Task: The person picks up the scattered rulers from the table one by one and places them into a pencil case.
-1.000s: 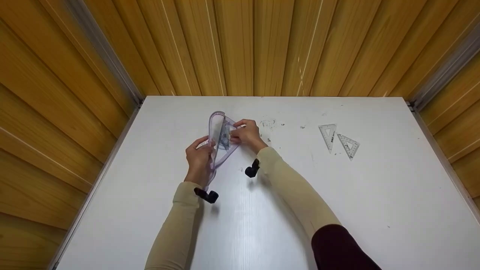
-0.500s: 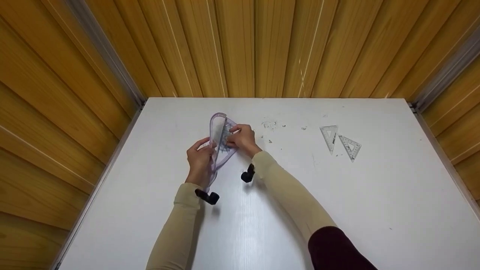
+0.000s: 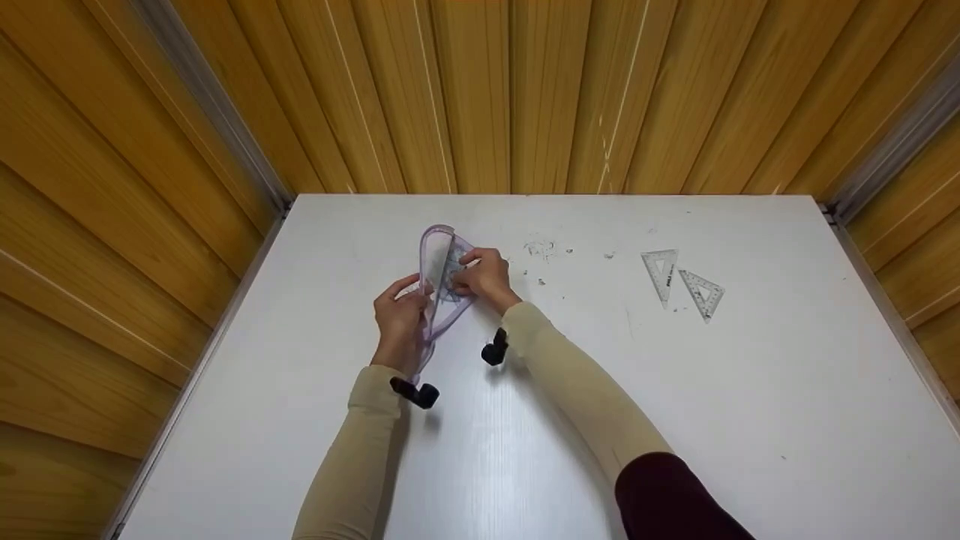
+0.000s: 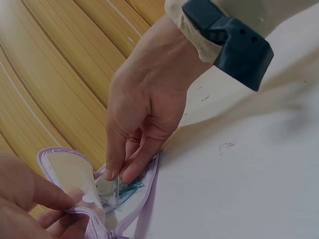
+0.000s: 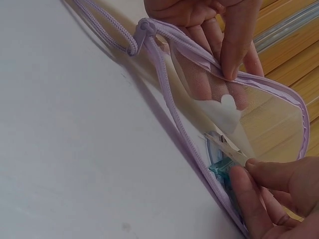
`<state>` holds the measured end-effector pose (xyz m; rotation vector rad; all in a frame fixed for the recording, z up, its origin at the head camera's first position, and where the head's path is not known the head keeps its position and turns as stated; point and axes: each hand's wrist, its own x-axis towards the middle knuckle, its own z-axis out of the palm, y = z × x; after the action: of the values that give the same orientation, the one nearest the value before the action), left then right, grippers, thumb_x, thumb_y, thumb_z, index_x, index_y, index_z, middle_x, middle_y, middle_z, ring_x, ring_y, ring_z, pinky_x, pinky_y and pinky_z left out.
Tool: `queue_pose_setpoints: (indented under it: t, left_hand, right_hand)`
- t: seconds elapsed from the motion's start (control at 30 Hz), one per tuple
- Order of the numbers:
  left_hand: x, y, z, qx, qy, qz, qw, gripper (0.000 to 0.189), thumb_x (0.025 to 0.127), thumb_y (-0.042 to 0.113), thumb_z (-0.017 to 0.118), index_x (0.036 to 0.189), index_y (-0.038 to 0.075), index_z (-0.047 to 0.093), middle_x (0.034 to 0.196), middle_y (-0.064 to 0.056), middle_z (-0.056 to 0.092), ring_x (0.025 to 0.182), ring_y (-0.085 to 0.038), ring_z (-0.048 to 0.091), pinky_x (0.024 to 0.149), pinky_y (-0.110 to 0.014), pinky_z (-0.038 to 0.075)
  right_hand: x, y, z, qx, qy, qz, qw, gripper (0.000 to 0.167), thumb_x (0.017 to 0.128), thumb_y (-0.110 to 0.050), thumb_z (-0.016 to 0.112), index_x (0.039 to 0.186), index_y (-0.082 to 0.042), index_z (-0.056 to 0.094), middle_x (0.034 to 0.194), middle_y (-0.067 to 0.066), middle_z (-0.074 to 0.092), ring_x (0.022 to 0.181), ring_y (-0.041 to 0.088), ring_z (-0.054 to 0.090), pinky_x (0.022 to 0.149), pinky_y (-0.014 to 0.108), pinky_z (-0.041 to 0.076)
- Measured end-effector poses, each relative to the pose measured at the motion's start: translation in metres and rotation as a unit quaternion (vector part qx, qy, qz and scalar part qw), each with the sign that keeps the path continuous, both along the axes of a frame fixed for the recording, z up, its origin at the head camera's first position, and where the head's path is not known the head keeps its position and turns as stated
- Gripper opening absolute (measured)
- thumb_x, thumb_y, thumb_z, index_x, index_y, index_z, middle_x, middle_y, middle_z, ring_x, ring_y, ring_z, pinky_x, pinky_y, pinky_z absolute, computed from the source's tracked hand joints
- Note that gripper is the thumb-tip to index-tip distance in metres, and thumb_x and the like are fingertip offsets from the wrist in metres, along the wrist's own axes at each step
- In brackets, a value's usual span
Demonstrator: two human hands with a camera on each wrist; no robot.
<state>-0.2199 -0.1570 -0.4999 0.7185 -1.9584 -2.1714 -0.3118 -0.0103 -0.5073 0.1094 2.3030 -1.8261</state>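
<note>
A see-through mesh zip pouch [image 3: 436, 259] with lilac trim gapes at its zip between both hands, above the white table. My left hand [image 3: 399, 319] pinches the pouch's zipped edge, thumb outside and fingers behind the mesh. Reaching into the mouth, my right hand [image 3: 485, 276] pinches a thin clear plastic piece [image 5: 230, 151] between thumb and fingers; cannot tell its kind. Beneath it in the pouch lies a teal, translucent item [image 5: 221, 168], partly covered by the right fingers. A lilac cord loop [image 5: 107, 22] hangs from the pouch's end near the zip pull.
Two clear set squares [image 3: 661, 275] lie side by side on the right of the white table [image 3: 750, 397]. Dark smudges [image 3: 538, 249] mark the surface beyond the right hand. A wood-patterned wall [image 3: 480, 97] rises behind the table's far edge.
My right hand has moved slightly left and deeper into the pouch's opening over the last second. The left hand keeps its grip on the edge. The set squares stay put.
</note>
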Motion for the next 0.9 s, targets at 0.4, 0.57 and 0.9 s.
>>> queue_pose_setpoints:
  t: [0.4, 0.57, 0.9]
  left_hand:
    - [0.001, 0.0009, 0.0032, -0.018, 0.001, -0.012, 0.9998, 0.042, 0.09, -0.004, 0.064, 0.128, 0.011, 0.071, 0.107, -0.012, 0.077, 0.08, -0.021, 0.061, 0.06, -0.027, 0.044]
    - [0.0028, 0.0005, 0.0048, -0.003, -0.007, -0.012, 0.9999, 0.04, 0.091, -0.003, 0.061, 0.126, 0.015, 0.071, 0.11, -0.012, 0.076, 0.082, -0.023, 0.059, 0.059, -0.027, 0.042]
    - [0.0038, -0.0025, 0.0038, -0.01, -0.002, -0.013, 0.9999, 0.043, 0.089, -0.004, 0.064, 0.128, 0.012, 0.071, 0.11, -0.016, 0.075, 0.075, -0.019, 0.057, 0.057, -0.026, 0.041]
  right_hand:
    - [0.0011, 0.0024, 0.0036, 0.0, 0.003, 0.001, 1.0, 0.031, 0.08, 0.001, 0.083, 0.109, 0.002, 0.071, 0.081, 0.014, 0.074, 0.064, 0.025, 0.075, 0.059, 0.031, 0.059]
    - [0.0032, 0.0036, 0.0062, 0.004, 0.005, 0.009, 0.9999, 0.035, 0.083, -0.006, 0.084, 0.114, 0.003, 0.071, 0.087, 0.013, 0.074, 0.071, 0.025, 0.076, 0.063, 0.031, 0.06]
    - [0.0076, 0.0071, 0.0082, 0.032, 0.045, 0.023, 0.9982, 0.037, 0.085, -0.018, 0.085, 0.115, 0.001, 0.074, 0.097, 0.009, 0.074, 0.079, 0.02, 0.074, 0.067, 0.027, 0.059]
